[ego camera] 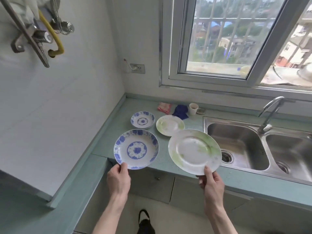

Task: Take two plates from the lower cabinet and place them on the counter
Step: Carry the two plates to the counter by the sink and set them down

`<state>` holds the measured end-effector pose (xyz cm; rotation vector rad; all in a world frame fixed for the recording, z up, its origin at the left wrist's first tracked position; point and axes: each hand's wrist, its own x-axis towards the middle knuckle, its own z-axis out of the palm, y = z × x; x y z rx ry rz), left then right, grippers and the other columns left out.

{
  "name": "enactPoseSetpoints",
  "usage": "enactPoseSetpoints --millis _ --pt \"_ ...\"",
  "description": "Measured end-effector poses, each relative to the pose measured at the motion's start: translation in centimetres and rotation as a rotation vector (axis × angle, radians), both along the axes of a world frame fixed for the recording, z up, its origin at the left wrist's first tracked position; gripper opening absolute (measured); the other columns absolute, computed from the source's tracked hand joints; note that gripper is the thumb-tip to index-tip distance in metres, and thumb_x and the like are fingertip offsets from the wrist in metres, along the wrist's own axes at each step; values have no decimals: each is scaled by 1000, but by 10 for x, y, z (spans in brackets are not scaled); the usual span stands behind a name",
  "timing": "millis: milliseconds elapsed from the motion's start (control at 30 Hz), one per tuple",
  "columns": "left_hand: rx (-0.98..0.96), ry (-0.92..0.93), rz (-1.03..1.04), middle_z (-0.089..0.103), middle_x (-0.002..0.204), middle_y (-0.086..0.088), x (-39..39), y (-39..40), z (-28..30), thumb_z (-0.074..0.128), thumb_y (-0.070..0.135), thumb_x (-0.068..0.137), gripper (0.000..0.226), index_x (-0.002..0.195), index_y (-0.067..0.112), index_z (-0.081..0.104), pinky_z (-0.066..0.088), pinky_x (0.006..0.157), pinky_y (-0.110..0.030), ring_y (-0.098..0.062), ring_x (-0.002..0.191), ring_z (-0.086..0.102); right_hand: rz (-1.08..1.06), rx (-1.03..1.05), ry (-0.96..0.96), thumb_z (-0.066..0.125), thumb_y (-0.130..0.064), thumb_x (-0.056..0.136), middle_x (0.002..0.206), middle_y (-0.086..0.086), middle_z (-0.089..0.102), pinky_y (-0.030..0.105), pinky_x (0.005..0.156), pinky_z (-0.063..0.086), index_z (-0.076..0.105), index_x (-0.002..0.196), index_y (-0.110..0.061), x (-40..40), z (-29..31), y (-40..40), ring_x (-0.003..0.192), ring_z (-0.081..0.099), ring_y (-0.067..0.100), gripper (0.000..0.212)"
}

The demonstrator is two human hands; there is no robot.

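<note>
— Status of the hands?
— Left hand point(118, 178) pinches the blue plate point(136, 148) by its near rim; right hand point(211, 183) pinches the green plate point(195, 151). Both plates hover over the desk point(108, 137) edge.
— Step?
— Placing, apparently. Next: lower each flat onto bare surface, then release.

My left hand point(118, 178) pinches the near rim of a round white plate with blue flower patterns point(136, 148), and my right hand point(211, 183) pinches a wider white plate with green streaks point(195, 151). Both hang above the pale green counter point(118, 125), beside the steel double sink point(236, 146).
</note>
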<state>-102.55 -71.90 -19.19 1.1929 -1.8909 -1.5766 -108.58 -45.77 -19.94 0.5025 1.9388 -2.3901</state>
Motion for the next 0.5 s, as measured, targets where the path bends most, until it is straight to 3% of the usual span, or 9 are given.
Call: enactPoseSetpoints --millis 200,500 --pt "41 7 -21 49 57 -10 -68 -28 -15 53 22 100 42 66 -1 48 33 54 -34 -22 55 42 12 27 -19 57 -28 104 61 5 48 31 61 36 65 96 -9 -65 -14 -30 51 42 10 22" --pt "70 -71 -36 53 56 -11 -181 -96 -53 52 34 96 49 75 -11 54 36 55 -39 -23 53 44 -33 40 -65 57 -25 104 59 2 48 28 57 32 63 92 -12 -164 -36 -92 52 40 11 19"
